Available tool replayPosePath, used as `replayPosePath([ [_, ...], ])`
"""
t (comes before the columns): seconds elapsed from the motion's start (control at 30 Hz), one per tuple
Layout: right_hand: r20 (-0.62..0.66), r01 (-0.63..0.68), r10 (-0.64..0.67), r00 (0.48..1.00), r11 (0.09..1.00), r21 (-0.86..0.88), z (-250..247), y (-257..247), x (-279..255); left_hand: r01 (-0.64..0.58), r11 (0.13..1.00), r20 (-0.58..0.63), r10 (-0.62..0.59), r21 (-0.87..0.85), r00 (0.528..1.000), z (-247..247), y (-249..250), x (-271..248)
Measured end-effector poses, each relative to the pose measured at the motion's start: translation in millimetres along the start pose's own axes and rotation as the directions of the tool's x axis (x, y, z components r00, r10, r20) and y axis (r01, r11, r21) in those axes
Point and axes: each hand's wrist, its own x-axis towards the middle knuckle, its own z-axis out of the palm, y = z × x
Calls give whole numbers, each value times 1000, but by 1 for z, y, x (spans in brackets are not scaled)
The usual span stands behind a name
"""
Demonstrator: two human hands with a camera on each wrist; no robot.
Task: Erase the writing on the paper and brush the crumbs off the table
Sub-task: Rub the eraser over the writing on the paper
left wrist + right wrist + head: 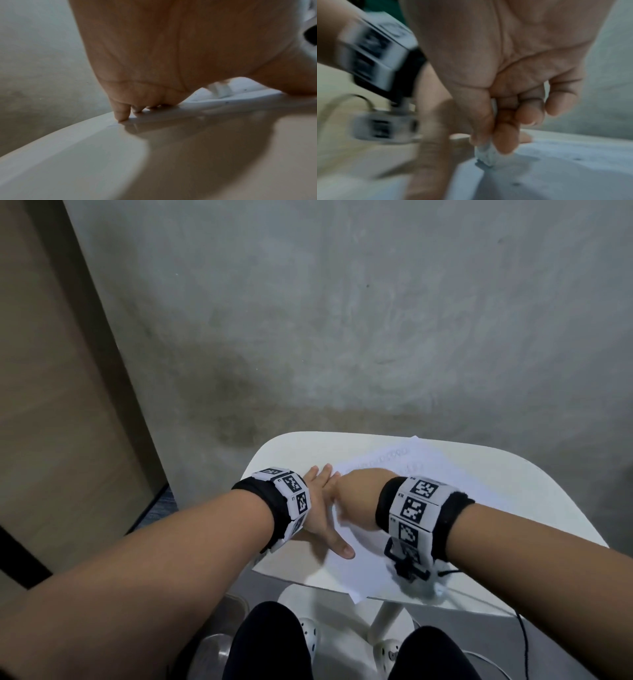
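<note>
I see the paper (404,494) lying on the small white table (534,508), one corner overhanging the near edge. My left hand (323,510) lies flat on the sheet's left side, fingers straight and spread, thumb stretched toward me; the left wrist view shows the fingertips (121,115) pressing down at the paper's edge. My right hand (356,494) crosses in front of the left one, and the head view hides its fingers. The right wrist view, though blurred, shows thumb and fingers pinched on a small greyish eraser (485,155), its lower end touching the paper. A few dark specks, crumbs (515,184), lie on the sheet near the eraser. Faint writing (387,458) shows along the far part of the paper.
</note>
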Motion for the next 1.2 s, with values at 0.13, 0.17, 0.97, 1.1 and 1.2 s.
replayPosePath([
  [0.13, 33, -52, 51, 998, 998, 26, -6, 20, -3, 2, 998, 10, -3, 57, 1000, -1, 0, 2],
  [0.17, 20, -101, 101, 995, 995, 14, -8, 25, -2, 1, 998, 14, -2, 64, 1000, 0, -1, 5],
  [0.97, -30, -137, 134, 991, 983, -125, -2, 29, -17, 16, 999, -17, -15, 29, 1000, 6, -3, 11],
  [1.1, -90, -107, 87, 992, 961, -253, 4, 17, -25, 17, 999, -11, -16, 38, 1000, 6, -2, 12],
  [1.2, 11, -15, 16, 1000, 992, -127, 8, 7, -30, 20, 999, -16, -19, 34, 1000, 6, -2, 13],
])
